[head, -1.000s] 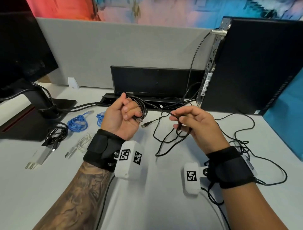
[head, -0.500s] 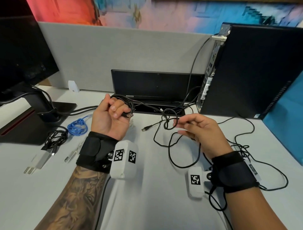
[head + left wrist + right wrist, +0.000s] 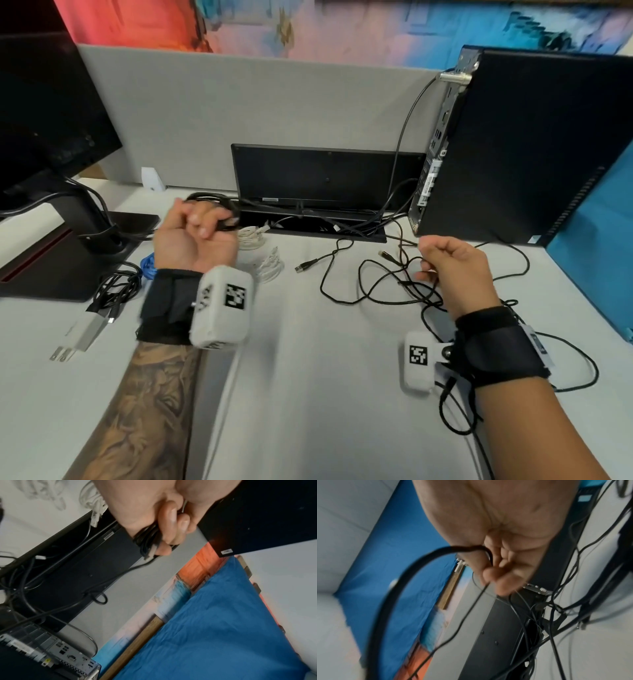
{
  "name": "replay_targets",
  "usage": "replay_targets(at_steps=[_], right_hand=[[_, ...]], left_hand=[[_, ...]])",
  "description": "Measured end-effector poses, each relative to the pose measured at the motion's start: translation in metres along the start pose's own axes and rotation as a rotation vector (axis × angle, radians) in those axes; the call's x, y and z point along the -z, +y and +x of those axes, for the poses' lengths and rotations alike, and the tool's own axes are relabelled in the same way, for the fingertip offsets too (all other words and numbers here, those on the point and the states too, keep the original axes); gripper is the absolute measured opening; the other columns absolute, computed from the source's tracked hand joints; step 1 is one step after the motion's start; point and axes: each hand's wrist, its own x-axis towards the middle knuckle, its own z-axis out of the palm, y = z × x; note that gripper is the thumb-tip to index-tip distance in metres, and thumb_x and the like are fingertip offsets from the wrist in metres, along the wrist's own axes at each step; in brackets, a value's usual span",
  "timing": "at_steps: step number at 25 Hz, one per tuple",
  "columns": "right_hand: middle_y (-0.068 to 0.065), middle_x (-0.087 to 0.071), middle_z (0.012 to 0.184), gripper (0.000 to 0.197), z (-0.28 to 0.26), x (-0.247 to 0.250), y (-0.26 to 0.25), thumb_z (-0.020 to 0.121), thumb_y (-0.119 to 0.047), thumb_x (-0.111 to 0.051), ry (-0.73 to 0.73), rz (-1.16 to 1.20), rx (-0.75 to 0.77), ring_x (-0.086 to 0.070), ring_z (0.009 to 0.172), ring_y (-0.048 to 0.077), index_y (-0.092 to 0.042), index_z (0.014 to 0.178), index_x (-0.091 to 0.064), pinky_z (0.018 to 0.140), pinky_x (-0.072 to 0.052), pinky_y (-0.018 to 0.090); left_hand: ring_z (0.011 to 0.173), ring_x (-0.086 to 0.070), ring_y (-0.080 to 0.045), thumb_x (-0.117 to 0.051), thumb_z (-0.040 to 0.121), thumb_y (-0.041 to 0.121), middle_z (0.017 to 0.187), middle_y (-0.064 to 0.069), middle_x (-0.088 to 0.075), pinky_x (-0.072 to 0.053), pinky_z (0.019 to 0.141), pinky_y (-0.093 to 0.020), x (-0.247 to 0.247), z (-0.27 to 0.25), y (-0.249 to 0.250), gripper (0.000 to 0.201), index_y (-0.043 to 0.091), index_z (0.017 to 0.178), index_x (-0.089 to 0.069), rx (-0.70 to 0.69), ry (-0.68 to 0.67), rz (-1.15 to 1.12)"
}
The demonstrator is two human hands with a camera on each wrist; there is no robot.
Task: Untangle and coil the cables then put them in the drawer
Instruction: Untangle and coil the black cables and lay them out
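Coiling one black cable, mid-task; no drawer in sight.
The left hand (image 3: 193, 236) grips the wound black coil (image 3: 219, 205) above the desk (image 3: 308, 377); the right hand (image 3: 455, 265) pinches the loose black cable (image 3: 376, 274) trailing there; next, probably, feed slack leftward.

Count on worktop (image 3: 308, 394): hands, 2. White cable bundles (image 3: 270, 265), 2. Blue cable (image 3: 147, 265), 1. Black coiled bundle (image 3: 118, 291) at left, 1. White plug adapter (image 3: 80, 334), 1. Monitor (image 3: 51, 113), 1. Computer tower (image 3: 531, 154), 1.
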Motion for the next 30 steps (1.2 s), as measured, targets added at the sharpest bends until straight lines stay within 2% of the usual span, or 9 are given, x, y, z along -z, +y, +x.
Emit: replay_targets(at_steps=[3,8,11,15,18,21,24,27,30], right_hand=[[0.003,-0.063,0.082,0.010,0.000,0.003,-0.002,0.095,-0.006,-0.064,-0.038,-0.061,0.002,-0.059,0.072,0.013,-0.013,0.091,-0.070,0.067,-0.057,0.025],[-0.012,-0.065,0.103,0.006,-0.017,-0.014,-0.015,0.090,-0.030,-0.073,-0.078,-0.651,0.270,-0.059,0.097,0.006,-0.029,0.086,-0.068,0.081,-0.046,0.024],[-0.012,-0.068,0.103,0.012,-0.035,-0.027,-0.041,0.100,-0.034,-0.058,-0.051,-0.470,0.490,-0.062,0.103,0.004,-0.029,0.096,-0.069,0.090,-0.050,0.024],[-0.004,-0.077,0.096,0.018,-0.040,-0.042,-0.079,0.100,-0.032,-0.060,-0.453,-0.291,0.331,-0.074,0.091,0.010,-0.017,0.097,-0.070,0.089,-0.055,0.030],[-0.008,-0.061,0.064,0.020,-0.026,-0.037,-0.090,0.101,-0.023,-0.058,-0.454,-0.277,0.308,-0.056,0.052,0.007,-0.008,0.089,-0.064,0.074,-0.055,0.049],[-0.015,-0.047,0.052,0.019,-0.010,-0.034,-0.090,0.102,-0.022,-0.058,-0.303,-0.175,0.364,-0.038,0.047,0.005,-0.013,0.089,-0.069,0.052,-0.040,0.030],[-0.010,-0.045,0.057,0.022,-0.011,-0.054,-0.076,0.102,-0.028,-0.056,-0.427,-0.259,0.362,-0.037,0.052,0.010,-0.024,0.085,-0.069,0.051,-0.031,0.030],[0.005,-0.053,0.066,0.021,-0.016,-0.067,-0.077,0.102,-0.031,-0.054,-0.562,-0.487,0.396,-0.048,0.059,0.027,-0.037,0.085,-0.064,0.059,-0.044,0.046],[0.006,-0.067,0.088,0.008,-0.013,-0.059,-0.078,0.099,-0.026,-0.058,-0.572,-0.651,0.432,-0.064,0.080,0.020,-0.029,0.096,-0.065,0.079,-0.055,0.040]], left_hand=[[0.039,-0.028,-0.011,-0.045,0.101,0.018,0.052,0.003,-0.036,-0.041,0.047,-0.020,-0.003,-0.001,-0.001,0.040,0.014,0.061,-0.048,0.032,0.027,0.077],[0.042,-0.029,-0.007,-0.039,0.105,0.031,0.054,0.006,-0.036,-0.047,0.058,-0.022,-0.021,-0.018,-0.054,0.038,0.018,0.069,-0.046,0.245,-0.186,0.409],[0.044,-0.028,-0.007,-0.038,0.105,0.031,0.056,0.005,-0.034,-0.045,0.061,-0.024,-0.034,-0.028,-0.080,0.039,0.017,0.070,-0.045,0.257,-0.274,0.571],[0.048,-0.029,-0.009,-0.040,0.106,0.031,0.060,0.002,-0.035,-0.044,0.060,-0.023,-0.052,-0.029,-0.097,0.038,0.016,0.072,-0.047,0.139,-0.383,0.886],[0.049,-0.028,-0.010,-0.041,0.105,0.032,0.060,0.002,-0.035,-0.045,0.062,-0.026,-0.064,-0.019,-0.091,0.038,0.016,0.071,-0.047,0.113,-0.448,1.005],[0.044,-0.022,-0.008,-0.039,0.104,0.037,0.054,0.006,-0.031,-0.042,0.057,-0.025,-0.074,-0.014,-0.084,0.042,0.019,0.066,-0.045,0.471,-0.542,0.942],[0.049,-0.030,-0.008,-0.036,0.099,0.029,0.062,0.004,-0.039,-0.048,0.068,-0.027,-0.083,-0.013,-0.081,0.030,0.014,0.076,-0.048,0.666,-0.573,0.529],[0.061,-0.044,-0.010,-0.032,0.097,0.017,0.077,-0.001,-0.046,-0.050,0.085,-0.033,-0.080,-0.003,-0.077,0.023,0.008,0.093,-0.052,0.530,-0.526,0.435],[0.066,-0.051,-0.012,-0.034,0.102,0.012,0.082,-0.005,-0.053,-0.053,0.087,-0.036,-0.073,0.005,-0.074,0.023,0.004,0.099,-0.055,0.310,-0.464,0.557]])
